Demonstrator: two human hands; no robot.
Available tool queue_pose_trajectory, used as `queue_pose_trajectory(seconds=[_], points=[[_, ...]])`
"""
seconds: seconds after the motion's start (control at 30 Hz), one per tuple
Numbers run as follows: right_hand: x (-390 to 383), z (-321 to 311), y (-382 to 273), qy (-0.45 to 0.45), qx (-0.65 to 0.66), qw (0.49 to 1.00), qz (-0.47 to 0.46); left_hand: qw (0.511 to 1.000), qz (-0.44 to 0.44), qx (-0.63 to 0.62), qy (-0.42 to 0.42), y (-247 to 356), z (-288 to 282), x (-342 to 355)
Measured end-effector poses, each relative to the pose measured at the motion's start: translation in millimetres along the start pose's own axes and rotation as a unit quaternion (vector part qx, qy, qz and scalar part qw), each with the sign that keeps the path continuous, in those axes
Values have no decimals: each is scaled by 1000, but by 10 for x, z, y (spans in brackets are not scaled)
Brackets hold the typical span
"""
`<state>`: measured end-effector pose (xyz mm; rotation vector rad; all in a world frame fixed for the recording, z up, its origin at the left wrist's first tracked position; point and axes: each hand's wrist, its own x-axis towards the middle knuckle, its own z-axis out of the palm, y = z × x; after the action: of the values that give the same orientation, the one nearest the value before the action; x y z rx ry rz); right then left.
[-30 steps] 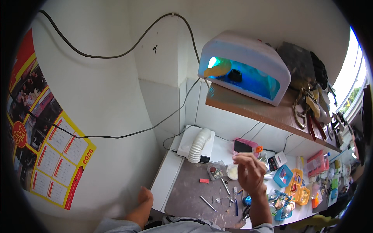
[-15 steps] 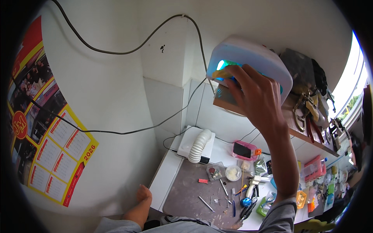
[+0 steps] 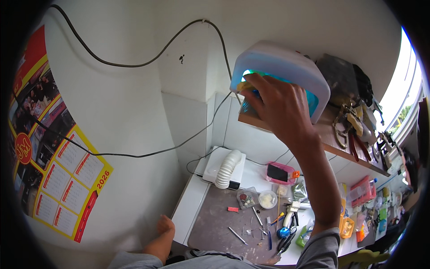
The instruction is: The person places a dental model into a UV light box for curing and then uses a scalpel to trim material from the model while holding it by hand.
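My right hand [image 3: 284, 105] is raised to the opening of a white curing lamp [image 3: 280, 56] that glows blue-green inside. Thumb and fingers pinch a small yellowish piece [image 3: 243, 85] at the left side of that opening; its exact kind is hard to make out, and my fingers cover part of it. Low down, beside the table's left edge, my left hand [image 3: 165, 224] is curled closed, with nothing seen in it.
The lamp stands on a wooden shelf [image 3: 354, 154] with pliers [image 3: 358, 145]. Below, a worktable [image 3: 208, 219] bears a white machine with a ribbed hose [image 3: 228, 168], a tub of white material [image 3: 268, 199], and several small tools. A dark cable [image 3: 134, 155] runs along the wall.
My right hand has moved slightly left and down against the lamp's opening, the yellowish piece still pinched. The whole view has shifted a little. My left hand stays put.
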<state>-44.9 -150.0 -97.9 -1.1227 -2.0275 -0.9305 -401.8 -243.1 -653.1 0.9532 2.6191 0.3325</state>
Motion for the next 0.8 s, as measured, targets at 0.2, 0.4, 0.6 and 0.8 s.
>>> queue_pose_trajectory(seconds=[0.2,0.4,0.6,0.8], points=[[-68,-46,19,51,26,998,22,999,-32,-13,-19,148,-120,-110],[-182,-524,-142,316,109,940,73,998,-43,-11,-50,114,-318,-153],[-707,-1380,144,395,-15,916,68,999,39,7,-26,19,-45,-72],[-931,-1611,278,351,-50,931,87,999,-38,18,-27,70,-166,-70]])
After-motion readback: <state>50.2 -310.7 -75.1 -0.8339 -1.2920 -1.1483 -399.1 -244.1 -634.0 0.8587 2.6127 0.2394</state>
